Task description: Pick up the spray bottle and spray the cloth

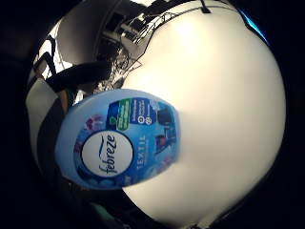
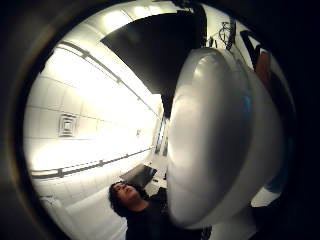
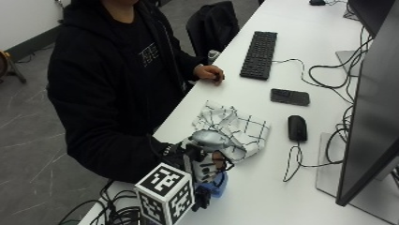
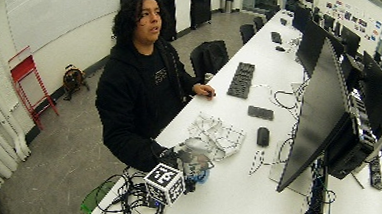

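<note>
I see one bottle (image 3: 210,161) and one cloth (image 3: 233,127) on the white table (image 3: 280,197). My right hand (image 3: 187,157) is curled round the neck of the bottle, just under its gray spray top, and the bottle is off the table. Its blue body hangs below my hand. In the little finger view the blue label (image 1: 125,141) fills the part next to my palm, with the white table behind it. In the thumb view the pale spray top (image 2: 215,135) sits right against my palm.

The cloth is white with thin dark lines in squares. It lies bunched up just past my hand, and the spray top is right at its near edge. I cannot tell if they touch.

Farther out from my hand, past the cloth, there is one black mouse (image 3: 297,127) with a thin cord, one dark phone (image 3: 290,96) and one black keyboard (image 3: 259,48). One big dark screen (image 3: 371,112) stands at the far side of the table from me. My other hand (image 3: 209,73) is bare and rests on the table edge near the keyboard, well apart from the bottle. Nothing lies between the bottle and the cloth.
</note>
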{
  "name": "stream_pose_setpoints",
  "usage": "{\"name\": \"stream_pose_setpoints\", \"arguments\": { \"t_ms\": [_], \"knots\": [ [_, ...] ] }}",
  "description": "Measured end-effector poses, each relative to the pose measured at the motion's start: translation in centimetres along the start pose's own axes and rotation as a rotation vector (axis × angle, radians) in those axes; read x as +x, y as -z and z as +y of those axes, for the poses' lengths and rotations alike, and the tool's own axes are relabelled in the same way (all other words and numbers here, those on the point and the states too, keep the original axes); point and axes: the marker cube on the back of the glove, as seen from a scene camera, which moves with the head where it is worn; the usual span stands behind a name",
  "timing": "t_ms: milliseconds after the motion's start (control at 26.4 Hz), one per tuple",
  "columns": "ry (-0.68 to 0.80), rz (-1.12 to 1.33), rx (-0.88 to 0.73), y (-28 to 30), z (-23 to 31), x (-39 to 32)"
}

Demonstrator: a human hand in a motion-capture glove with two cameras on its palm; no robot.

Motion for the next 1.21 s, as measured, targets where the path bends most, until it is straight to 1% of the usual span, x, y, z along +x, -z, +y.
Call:
{"name": "stream_pose_setpoints", "arguments": {
  "t_ms": [152,228,304,493,911,1062,1214],
  "knots": [
    [0.014,0.051,0.217,-0.6,-0.6,-0.2],
    [0.037,0.075,0.315,-1.2,-1.8,-0.3],
    [0.062,0.092,0.379,-1.7,-2.8,-0.4],
    [0.066,0.14,0.356,-0.4,-0.8,-0.4],
    [0.062,0.145,0.348,-0.4,-0.8,-0.4],
    [0.04,0.138,0.301,-0.1,-0.4,-0.7],
    [0.038,0.159,0.228,1.0,0.7,-2.5]
  ]
}}
